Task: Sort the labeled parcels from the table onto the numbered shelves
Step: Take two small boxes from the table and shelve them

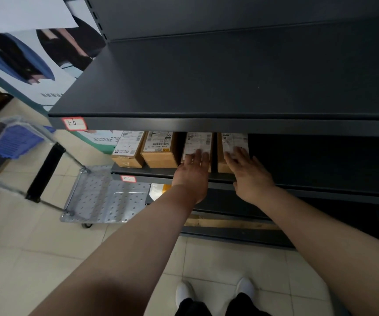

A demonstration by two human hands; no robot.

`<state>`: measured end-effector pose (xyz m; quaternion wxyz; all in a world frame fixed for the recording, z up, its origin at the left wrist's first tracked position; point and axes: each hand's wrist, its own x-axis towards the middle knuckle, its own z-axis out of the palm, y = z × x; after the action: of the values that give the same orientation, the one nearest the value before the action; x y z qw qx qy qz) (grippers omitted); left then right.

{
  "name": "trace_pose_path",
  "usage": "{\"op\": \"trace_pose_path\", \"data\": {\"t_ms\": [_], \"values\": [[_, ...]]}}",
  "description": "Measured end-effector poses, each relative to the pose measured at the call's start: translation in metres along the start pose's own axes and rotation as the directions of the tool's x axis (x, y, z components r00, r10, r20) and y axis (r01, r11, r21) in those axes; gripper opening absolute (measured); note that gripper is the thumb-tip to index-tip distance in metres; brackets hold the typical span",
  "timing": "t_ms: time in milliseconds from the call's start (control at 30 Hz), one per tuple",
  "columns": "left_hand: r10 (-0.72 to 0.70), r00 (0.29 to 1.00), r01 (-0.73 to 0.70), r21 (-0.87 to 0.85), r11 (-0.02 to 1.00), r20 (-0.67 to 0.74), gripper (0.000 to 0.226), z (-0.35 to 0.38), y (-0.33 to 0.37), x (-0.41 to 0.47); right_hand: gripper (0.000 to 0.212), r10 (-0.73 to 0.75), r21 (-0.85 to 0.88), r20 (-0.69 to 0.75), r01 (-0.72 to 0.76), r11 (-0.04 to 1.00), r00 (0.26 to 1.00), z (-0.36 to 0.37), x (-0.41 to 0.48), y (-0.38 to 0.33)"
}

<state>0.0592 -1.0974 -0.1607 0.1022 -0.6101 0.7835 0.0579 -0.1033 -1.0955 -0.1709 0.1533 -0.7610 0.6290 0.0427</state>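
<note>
Head view: 4 parcels point(128, 149) stand on the middle shelf point(158, 171).
Left hand point(193, 172): straight fingers point(198, 155) press 3rd parcel point(197, 141).
Right hand point(250, 176): straight fingers point(238, 154) press 4th parcel point(233, 139).
Remaining: cannot tell; no unsorted parcels in view.

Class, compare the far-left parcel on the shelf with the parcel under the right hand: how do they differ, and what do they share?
The far-left parcel is untouched; the right-hand parcel has the right hand resting on it. The far-left parcel's label looks smooth; the right-hand parcel's label looks creased. Both are brown cardboard boxes with white labels on one shelf.
</note>
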Motion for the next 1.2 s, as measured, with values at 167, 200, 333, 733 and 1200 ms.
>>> {"op": "trace_pose_path", "data": {"t_ms": [167,200,333,733,1200], "values": [[0.006,0.987,-0.036,-0.179,0.983,-0.161,0.083,0.003,-0.006,-0.011,0.085,0.007,0.009,-0.150,-0.006,1.000,0.989,0.003,-0.020,0.002],[0.046,0.981,-0.077,-0.162,0.984,-0.191,0.079,0.005,-0.007,-0.015,0.083,0.017,0.011,-0.166,-0.016,1.000,0.986,0.004,-0.025,0.002],[0.241,0.950,-0.267,-0.113,0.957,-0.197,0.068,0.011,-0.014,-0.026,0.076,0.148,0.015,-0.172,-0.148,0.989,0.974,0.008,-0.055,-0.003],[0.597,0.802,-0.598,-0.039,0.801,-0.024,0.049,0.007,-0.007,-0.042,0.065,0.539,0.206,-0.092,-0.514,0.833,0.837,0.047,-0.176,-0.061],[0.969,0.228,-0.974,0.030,0.226,0.100,0.045,0.026,0.199,-0.230,0.061,0.956,0.458,0.051,-0.857,0.236,0.290,0.116,-0.455,-0.100]]}}
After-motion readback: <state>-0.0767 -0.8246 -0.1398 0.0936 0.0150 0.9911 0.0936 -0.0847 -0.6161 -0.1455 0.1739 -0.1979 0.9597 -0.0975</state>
